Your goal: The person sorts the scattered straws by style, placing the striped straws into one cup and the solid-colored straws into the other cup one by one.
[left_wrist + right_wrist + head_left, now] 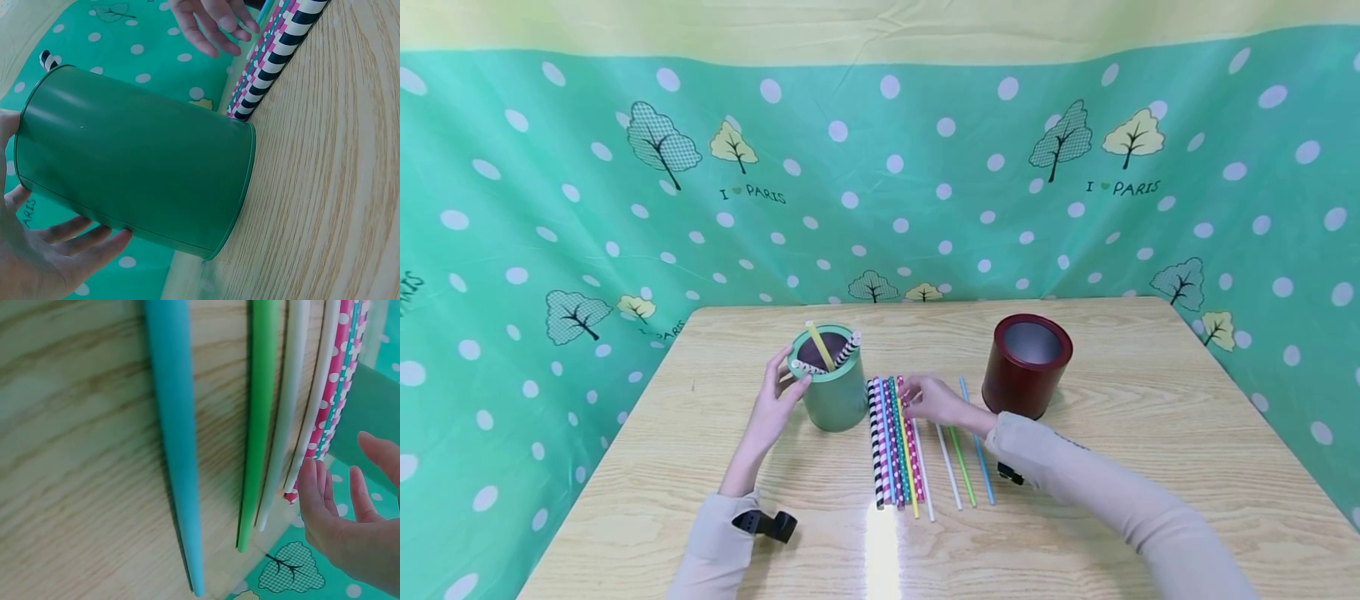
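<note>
My left hand (772,402) holds the green tin (837,406) at its left side, thumb near the rim and fingers along the wall. A yellow straw (820,346) and black-and-white striped straws (848,348) lean inside the tin. My right hand (934,400) hovers over the far ends of a row of straws, fingers loosely bent; the right wrist view shows nothing between them. That row has a black-and-white striped straw (877,467), a yellow straw (913,487) and polka-dot straws. Farther right lie a white straw (952,479), a green straw (259,425) and a blue straw (172,425).
An open dark red tin (1021,387) stands at the right, just beyond my right forearm. The wooden table (1112,417) meets a green polka-dot cloth (925,167) at its back and sides.
</note>
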{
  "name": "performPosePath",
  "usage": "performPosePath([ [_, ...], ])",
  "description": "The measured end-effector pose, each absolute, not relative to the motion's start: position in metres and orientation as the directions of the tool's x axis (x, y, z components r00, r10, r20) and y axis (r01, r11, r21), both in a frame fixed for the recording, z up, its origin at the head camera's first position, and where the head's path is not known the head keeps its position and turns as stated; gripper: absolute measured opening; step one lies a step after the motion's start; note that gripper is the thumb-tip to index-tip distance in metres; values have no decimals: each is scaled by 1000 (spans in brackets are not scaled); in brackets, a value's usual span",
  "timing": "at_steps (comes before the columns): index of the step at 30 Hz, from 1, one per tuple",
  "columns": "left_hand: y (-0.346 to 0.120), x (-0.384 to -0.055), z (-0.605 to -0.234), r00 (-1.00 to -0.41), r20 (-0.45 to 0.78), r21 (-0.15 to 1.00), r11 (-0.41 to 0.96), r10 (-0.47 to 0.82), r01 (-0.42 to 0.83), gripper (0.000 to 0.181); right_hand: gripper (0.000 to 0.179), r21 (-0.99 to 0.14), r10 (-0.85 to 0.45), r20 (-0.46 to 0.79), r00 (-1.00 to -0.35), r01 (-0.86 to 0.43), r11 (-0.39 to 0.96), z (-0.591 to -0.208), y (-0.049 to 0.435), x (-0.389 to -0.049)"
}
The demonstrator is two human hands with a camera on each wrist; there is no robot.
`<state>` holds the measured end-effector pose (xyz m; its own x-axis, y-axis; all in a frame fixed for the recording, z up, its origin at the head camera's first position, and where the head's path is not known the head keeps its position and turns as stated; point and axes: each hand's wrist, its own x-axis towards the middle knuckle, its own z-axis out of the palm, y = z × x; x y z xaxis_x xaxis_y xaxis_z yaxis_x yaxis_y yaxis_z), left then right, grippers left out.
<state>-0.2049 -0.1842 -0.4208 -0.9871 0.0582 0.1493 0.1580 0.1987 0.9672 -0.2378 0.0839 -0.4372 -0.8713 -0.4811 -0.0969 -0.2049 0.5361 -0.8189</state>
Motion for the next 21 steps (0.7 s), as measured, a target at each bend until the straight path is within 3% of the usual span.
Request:
performPosePath([
  [21, -185, -204, -421, -988, 143, 969, 195, 62, 153, 59, 22, -770, -463, -55, -884, -258, 584, -454, 81, -243],
])
